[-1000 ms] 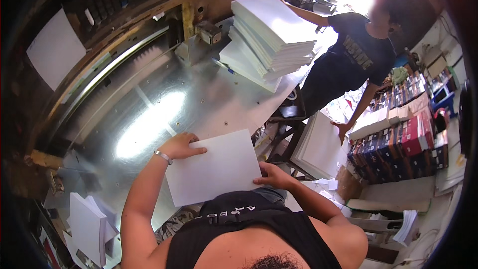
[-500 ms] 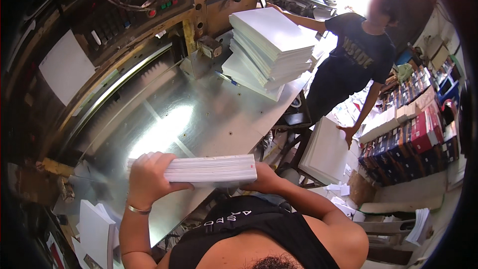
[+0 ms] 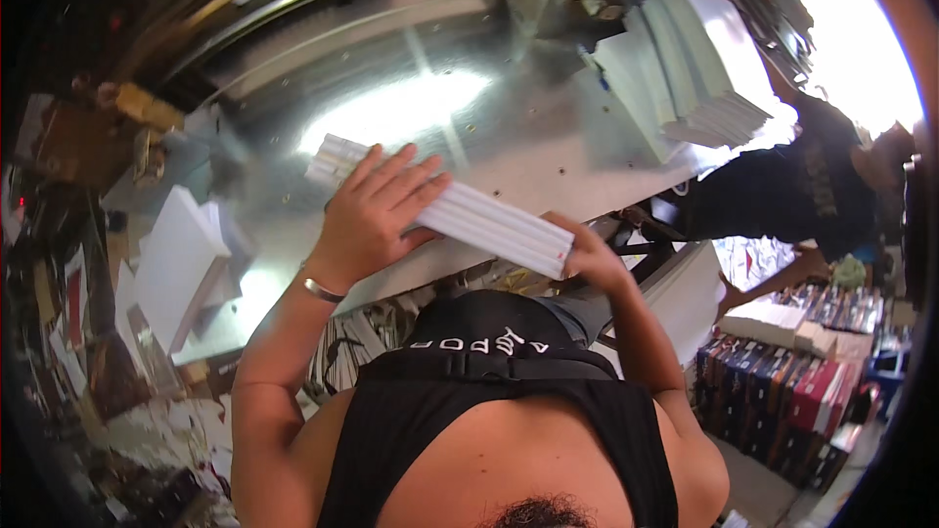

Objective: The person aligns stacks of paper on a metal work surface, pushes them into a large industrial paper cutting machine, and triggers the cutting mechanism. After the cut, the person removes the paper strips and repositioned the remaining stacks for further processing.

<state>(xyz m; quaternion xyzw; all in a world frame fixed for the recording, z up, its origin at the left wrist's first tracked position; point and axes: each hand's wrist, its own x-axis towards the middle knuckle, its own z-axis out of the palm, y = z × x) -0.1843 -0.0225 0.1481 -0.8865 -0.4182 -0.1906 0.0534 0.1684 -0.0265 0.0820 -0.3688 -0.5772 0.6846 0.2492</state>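
A narrow white bundle of paper booklets [image 3: 489,220], with several layers and a small red mark at one end, lies aslant above the metal table's front edge. My left hand [image 3: 377,210], a band on its wrist, rests across the bundle with its fingers spread and stretched out; the thumb shows on the near side. Around the bundle's right end my right hand [image 3: 590,256] is closed, part of its fingers hidden behind the paper. Whether the bundle touches the tabletop I cannot tell.
On the shiny metal table [image 3: 372,68], tall white paper stacks [image 3: 685,59] stand at the far right. More white paper [image 3: 181,264] stands at the left. A co-worker [image 3: 792,186] at the right touches a large paper stack [image 3: 675,298]. Dark-spined books [image 3: 753,391] are piled behind.
The bundle has tilted, its right end now lower. My left hand has gone from gripping the left end to lying spread across it. The view has turned, shifting the surroundings.
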